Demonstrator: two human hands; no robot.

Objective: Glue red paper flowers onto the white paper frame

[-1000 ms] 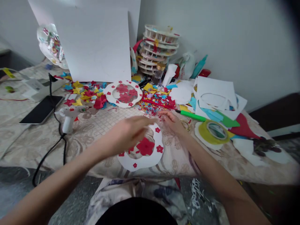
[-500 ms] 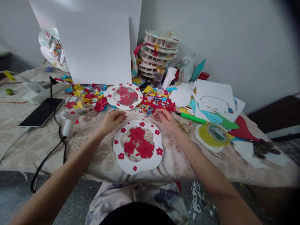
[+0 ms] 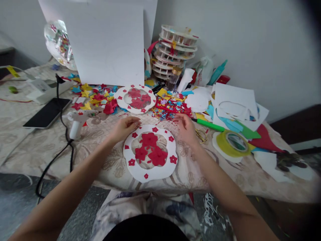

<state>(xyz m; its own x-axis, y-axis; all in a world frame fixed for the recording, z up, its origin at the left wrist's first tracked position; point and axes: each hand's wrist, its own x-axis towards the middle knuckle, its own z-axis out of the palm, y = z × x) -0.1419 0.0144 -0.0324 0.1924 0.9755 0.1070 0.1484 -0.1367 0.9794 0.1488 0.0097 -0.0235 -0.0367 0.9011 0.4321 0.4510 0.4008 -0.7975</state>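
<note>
A white scalloped ring-shaped frame [image 3: 140, 174] lies flat near the table's front edge. Small red flowers and squares dot its rim, and larger red paper flowers [image 3: 157, 156] show inside its opening. At the ring's upper left is my left hand [image 3: 127, 127], its fingers loosely bent and nothing visible in them. Beyond the ring's upper right, my right hand [image 3: 186, 129] rests with relaxed, slightly curled fingers, also without a visible object. Behind them lies a second decorated white ring [image 3: 119, 97]. Gold-handled scissors [image 3: 201, 136] are beside my right hand.
To the left are a white glue gun [image 3: 76, 125], its black cord and a phone [image 3: 47, 113]. Coloured paper stars and scraps [image 3: 173, 106] spread along the back. On the right lie a green pen [image 3: 210, 125] and yellow tape [image 3: 227, 144]. A tiered white structure [image 3: 175, 50] stands behind.
The view has shifted slightly, moving the table up and right in the picture. My right hand has moved a little right, away from the ring, and its fingers are more curled.
</note>
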